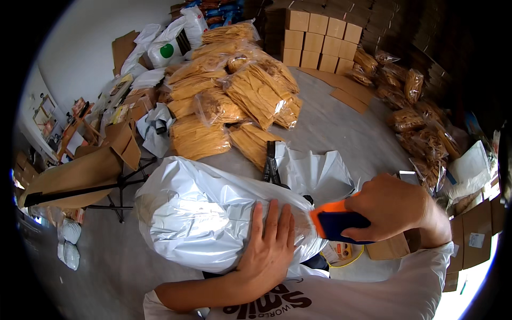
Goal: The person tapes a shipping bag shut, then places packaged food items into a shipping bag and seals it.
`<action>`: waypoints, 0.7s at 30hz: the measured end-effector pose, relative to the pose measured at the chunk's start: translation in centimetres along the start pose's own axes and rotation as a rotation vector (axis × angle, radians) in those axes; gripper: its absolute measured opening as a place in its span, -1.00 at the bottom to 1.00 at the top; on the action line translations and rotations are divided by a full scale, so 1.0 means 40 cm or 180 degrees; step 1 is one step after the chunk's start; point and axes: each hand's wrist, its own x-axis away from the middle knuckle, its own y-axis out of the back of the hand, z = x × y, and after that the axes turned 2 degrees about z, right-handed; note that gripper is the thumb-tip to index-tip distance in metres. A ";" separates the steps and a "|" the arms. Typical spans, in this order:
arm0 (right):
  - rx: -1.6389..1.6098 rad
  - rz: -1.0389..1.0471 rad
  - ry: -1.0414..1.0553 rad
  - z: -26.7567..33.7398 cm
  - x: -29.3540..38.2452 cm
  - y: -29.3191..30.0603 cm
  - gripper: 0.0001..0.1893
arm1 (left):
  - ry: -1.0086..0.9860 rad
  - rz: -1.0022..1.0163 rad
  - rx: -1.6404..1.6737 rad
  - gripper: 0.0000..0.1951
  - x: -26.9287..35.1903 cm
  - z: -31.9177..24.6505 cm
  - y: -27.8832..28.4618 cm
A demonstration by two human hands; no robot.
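A large, stuffed white plastic bag (196,216) lies across the front of me, wrapped in clear film. My left hand (270,244) rests on its right part, palm down with the fingers stretched out. My right hand (388,208) grips an orange and dark blue tool (340,222), which looks like a tape dispenser, at the bag's right end. The tool's tip touches or nearly touches the clear film there; the exact contact is blurred. Behind the bag stands another open white plastic bag (312,172) with black straps or tape beside it.
Clear bags of yellowish-brown sheets (256,96) are piled on the floor ahead. Stacked cardboard boxes (320,40) stand at the back. More brown filled bags (424,140) lie at right. A cardboard sheet (80,176) and black metal legs (120,192) are at left.
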 end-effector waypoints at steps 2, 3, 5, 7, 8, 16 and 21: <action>0.0441 0.0116 -0.0174 -0.007 -0.012 -0.036 -0.58 | 0.0009 -0.0043 -0.0096 -0.45 -0.012 -0.012 -0.016; 0.0876 0.0202 -0.0363 -0.020 -0.009 -0.050 -0.58 | 0.0009 -0.0091 -0.0214 -0.43 -0.022 -0.014 -0.023; 0.0802 -0.0181 -0.0329 -0.041 0.007 -0.037 -0.61 | 0.0121 -0.0163 -0.0176 -0.49 -0.014 -0.024 -0.040; -0.0362 -0.1636 -0.0703 -0.030 0.026 -0.012 -0.65 | -0.1260 0.0054 0.0151 -0.58 -0.003 -0.016 -0.034; -0.0685 -0.2299 -0.0509 -0.042 0.018 -0.038 -0.68 | -0.1791 0.0266 0.0999 -0.67 0.024 -0.020 -0.006; -0.1980 -0.3086 -0.0120 -0.052 0.007 -0.097 -0.60 | 0.3231 -0.4045 0.3392 -0.41 0.418 0.355 -0.207; -0.2962 -0.3931 0.0180 -0.069 -0.037 -0.108 -0.57 | 0.2052 -0.2868 0.7779 -0.37 0.308 0.395 -0.229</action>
